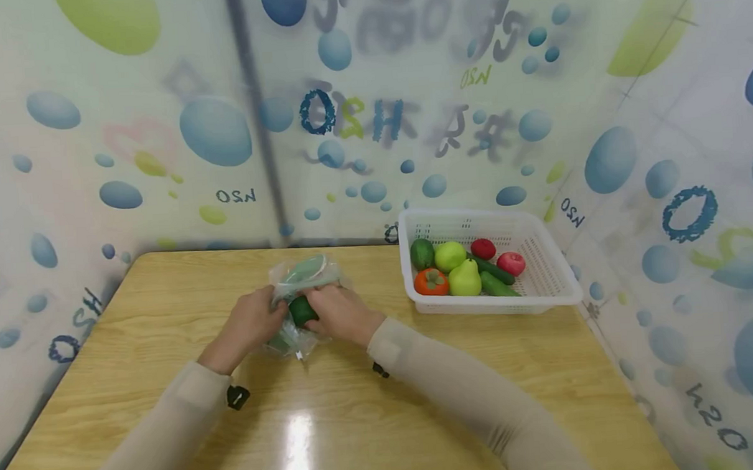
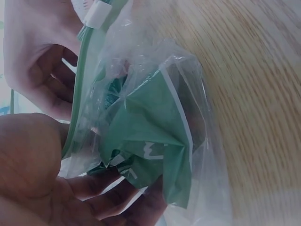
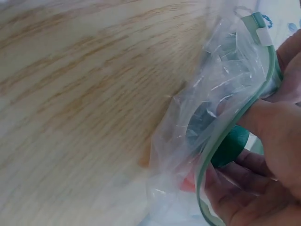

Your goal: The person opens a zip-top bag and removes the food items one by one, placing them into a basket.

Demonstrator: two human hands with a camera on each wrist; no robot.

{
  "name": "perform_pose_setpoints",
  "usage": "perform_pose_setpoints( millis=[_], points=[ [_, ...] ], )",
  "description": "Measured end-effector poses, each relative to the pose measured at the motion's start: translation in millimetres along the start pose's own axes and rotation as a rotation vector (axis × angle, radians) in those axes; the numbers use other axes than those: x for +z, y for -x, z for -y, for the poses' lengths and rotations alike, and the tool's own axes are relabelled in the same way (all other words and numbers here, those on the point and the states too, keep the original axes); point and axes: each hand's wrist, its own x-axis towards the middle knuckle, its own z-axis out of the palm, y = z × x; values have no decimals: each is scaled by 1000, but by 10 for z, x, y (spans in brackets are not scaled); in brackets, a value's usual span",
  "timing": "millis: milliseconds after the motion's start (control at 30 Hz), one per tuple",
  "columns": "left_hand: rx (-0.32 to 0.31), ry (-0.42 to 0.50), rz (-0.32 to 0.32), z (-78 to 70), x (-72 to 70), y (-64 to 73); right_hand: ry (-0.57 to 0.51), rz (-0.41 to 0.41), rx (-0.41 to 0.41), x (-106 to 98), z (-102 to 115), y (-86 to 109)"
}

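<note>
A clear plastic slider bag (image 1: pixel 304 269) with a green zip strip and a green printed panel lies on the wooden table. My left hand (image 1: pixel 249 322) grips the bag's mouth on its left side; in the left wrist view, its fingers lie against the green printed panel (image 2: pixel 146 127). The fingers of my right hand (image 1: pixel 345 314) curl round a dark green, rounded piece of produce (image 3: pixel 231 147) at the open mouth, partly inside the bag. Through the film, something red (image 3: pixel 189 179) shows. The white slider (image 3: pixel 264 36) sits at one end of the zip.
To the right, at the table's back edge, stands a white plastic basket (image 1: pixel 558 297). In it lie a yellow-green pear (image 1: pixel 465 280), an orange persimmon (image 1: pixel 431 283), a green apple (image 1: pixel 450 257), cucumbers (image 1: pixel 499 285) and red fruit (image 1: pixel 511 263). Patterned curtains (image 1: pixel 342 194) enclose the table.
</note>
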Motion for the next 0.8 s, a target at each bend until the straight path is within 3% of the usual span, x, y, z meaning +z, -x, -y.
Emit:
perform_pose_setpoints(
  millis=[233,467,800],
  points=[
    [-33,9,24,4,-11,-12,-15,-52,-18,-157,-40,107],
    [-33,35,3,18,-2,-17,-38,-101,-87,-326,-70,320],
    [-65,5,-40,26,1,1,-205,-183,-130,-625,-221,727]
  ],
)
